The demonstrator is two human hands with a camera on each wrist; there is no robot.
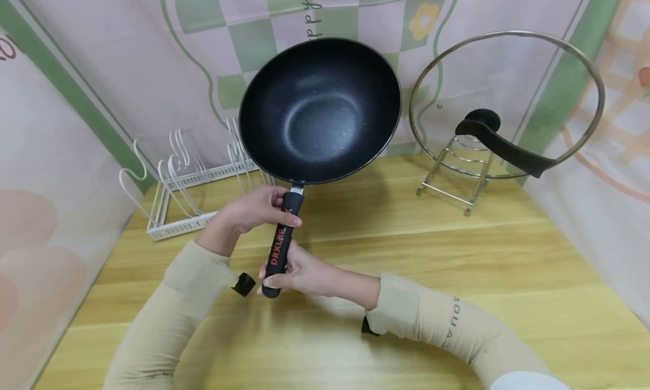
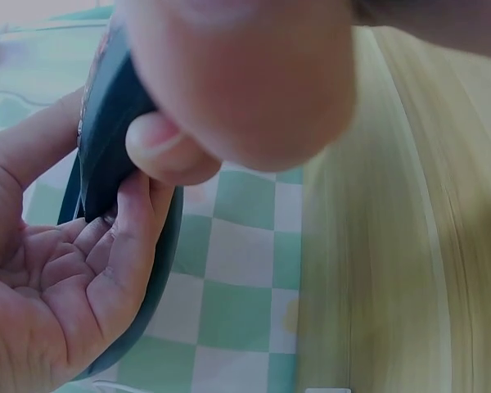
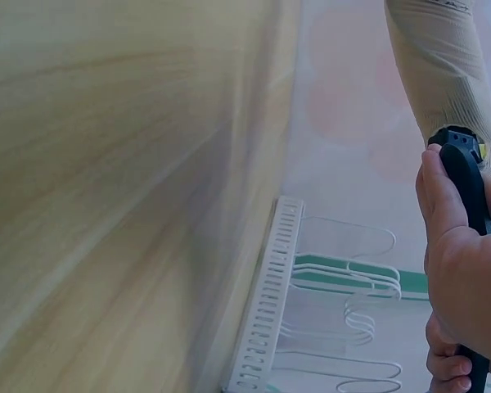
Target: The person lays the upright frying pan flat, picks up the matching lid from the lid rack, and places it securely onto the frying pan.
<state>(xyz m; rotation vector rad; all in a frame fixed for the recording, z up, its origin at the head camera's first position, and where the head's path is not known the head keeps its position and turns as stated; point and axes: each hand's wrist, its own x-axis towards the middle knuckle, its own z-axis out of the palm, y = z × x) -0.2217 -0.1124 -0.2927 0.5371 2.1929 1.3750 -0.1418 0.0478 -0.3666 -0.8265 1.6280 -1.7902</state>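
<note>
A black wok (image 1: pixel 322 113) is held up over the table, its inside tilted toward me. My left hand (image 1: pixel 254 209) grips the upper part of its black handle (image 1: pixel 278 249), thumb lying across the red lettering. Lower down, near the handle's end, my right hand (image 1: pixel 304 272) holds it with the thumb on top. In the left wrist view, the left hand's palm (image 2: pixel 53 278) shows beside the handle, and large blurred fingers hide part of it. From the right wrist, my right hand (image 3: pixel 475 278) is seen around the handle end.
A white wire rack (image 1: pixel 178 181) stands on the wooden table (image 1: pixel 406 254) left of the wok. At right, a glass lid (image 1: pixel 599 96) with a black handle leans upright in a small metal stand (image 1: pixel 452 195). Patterned cloth walls enclose the back and sides.
</note>
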